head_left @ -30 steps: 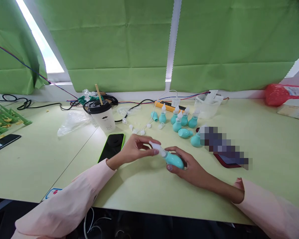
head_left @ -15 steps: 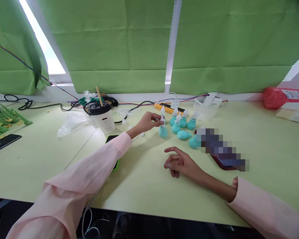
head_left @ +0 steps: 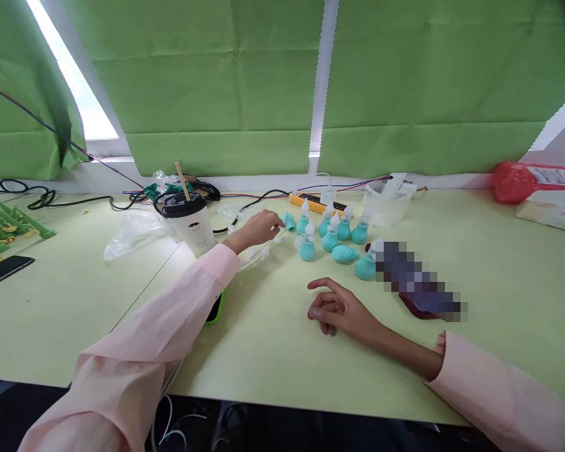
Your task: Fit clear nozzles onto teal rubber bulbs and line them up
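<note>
"Lying on its side at the left hand's (head_left: 258,228) fingertips is a small teal bulb (head_left: 288,221), isn't it?"

"Yes, on the table (head_left: 282,370). Whether the fingers pinch it or just touch it, I cannot tell."

"And the right hand (head_left: 336,307)?"

"Loosely spread, forefinger out, other fingers curled, with nothing in its grasp, nearer the table's front edge."

"Where are the other bulbs (head_left: 330,240)?"

"Grouped to the right, mostly upright with clear tips; one lies sideways."

"What's by the left sleeve (head_left: 169,320)?"

"White cup (head_left: 198,232) beyond it, green-edged phone (head_left: 215,311) partly hidden beneath."
</note>
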Demonstrator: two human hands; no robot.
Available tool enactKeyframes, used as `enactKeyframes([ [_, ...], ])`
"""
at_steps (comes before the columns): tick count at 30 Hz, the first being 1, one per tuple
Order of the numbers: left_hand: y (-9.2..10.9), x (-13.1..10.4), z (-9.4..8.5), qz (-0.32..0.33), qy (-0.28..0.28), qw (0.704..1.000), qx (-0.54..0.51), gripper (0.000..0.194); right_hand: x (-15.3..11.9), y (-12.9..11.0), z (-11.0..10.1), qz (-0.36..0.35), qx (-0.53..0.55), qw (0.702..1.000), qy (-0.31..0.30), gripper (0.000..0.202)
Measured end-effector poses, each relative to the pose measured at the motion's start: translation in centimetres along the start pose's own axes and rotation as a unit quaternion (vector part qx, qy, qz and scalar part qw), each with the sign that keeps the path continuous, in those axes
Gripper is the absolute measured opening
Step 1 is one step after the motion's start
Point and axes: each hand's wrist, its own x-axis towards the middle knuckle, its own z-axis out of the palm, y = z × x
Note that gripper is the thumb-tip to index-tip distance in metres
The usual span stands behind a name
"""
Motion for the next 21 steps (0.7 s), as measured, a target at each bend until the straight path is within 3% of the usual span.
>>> enactKeyframes([
  [8,-1.7,-1.4,1.8,0.005,-0.086,0.995,0.042,0.025,-0.1,-0.1,0.1,0.002,-0.012,1.0,0.001,0.032],
  [17,-2.7,-1.7,-0.8,0.001,-0.098,0.995,0.014,0.027,0.0,0.2,0.0,-0.008,-0.012,1.0,-0.005,0.032],
  [21,-2.6,-2.8,-0.7,0.011,-0.131,0.991,-0.001,0.02,-0.1,0.1,0.1,-0.008,-0.016,1.0,-0.005,0.032],
])
